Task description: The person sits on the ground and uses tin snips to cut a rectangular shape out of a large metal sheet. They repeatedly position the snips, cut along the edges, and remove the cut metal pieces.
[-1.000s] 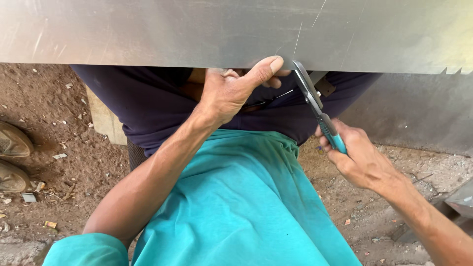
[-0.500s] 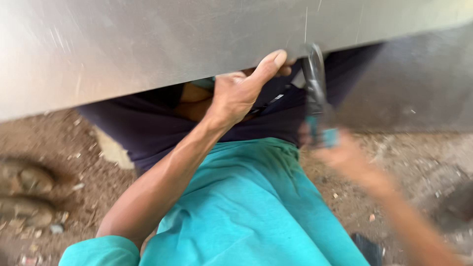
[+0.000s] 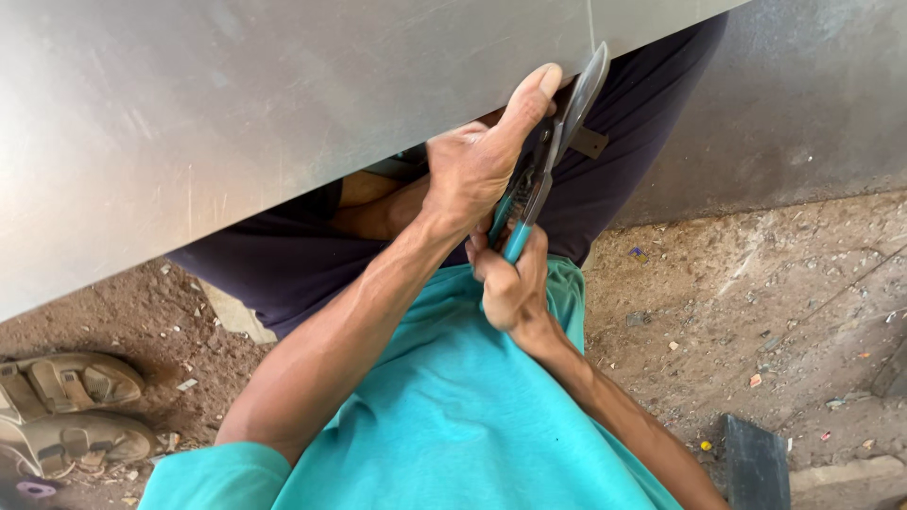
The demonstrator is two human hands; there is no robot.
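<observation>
Snips (image 3: 553,151) with teal handles meet the lower edge of a grey metal sheet (image 3: 236,123) that slants across the top of the head view, over the person's lap. The blades stand open, the upper one lying against the sheet's edge beside a thin scribed line. The right hand (image 3: 510,283) has its grip closed around the teal handles, low, just above a teal shirt (image 3: 444,406). The left hand (image 3: 477,165) grips the sheet's edge just beside the blades, thumb stretched along the metal and fingers hidden beneath it; how tightly they curl cannot be told. The step in hand looks like the start of a cut at that line, blades set but not yet biting. The next move would call for a firm squeeze of the handles, the sheet held steady and the thumb kept clear of the blades. Sandals (image 3: 66,411) lie on the dirt ground (image 3: 756,283) at lower left.
</observation>
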